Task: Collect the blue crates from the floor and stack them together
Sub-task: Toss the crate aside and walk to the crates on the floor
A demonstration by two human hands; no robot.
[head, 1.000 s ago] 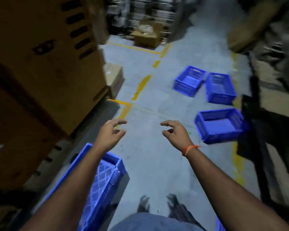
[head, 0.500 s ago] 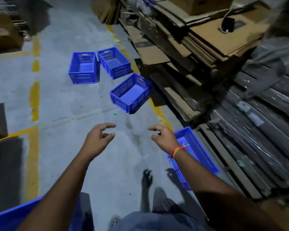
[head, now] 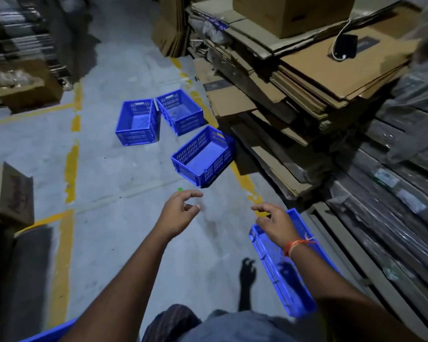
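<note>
Blue perforated plastic crates: two [head: 137,125] [head: 181,114] touching at a corner on the grey concrete floor [head: 124,218], a third [head: 203,156] nearer beside stacked flattened brown cardboard [head: 307,77], a fourth [head: 282,265] tilted under the right hand [head: 274,224]. Left hand [head: 178,213] raised over bare floor. Both hands empty, fingers apart and loosely curled. Painted yellow floor lines [head: 71,164] at left.

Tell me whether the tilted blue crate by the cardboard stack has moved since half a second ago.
No. The tilted crate still leans beside the cardboard stack, straddling the same yellow floor line; only the camera shifted.
</note>
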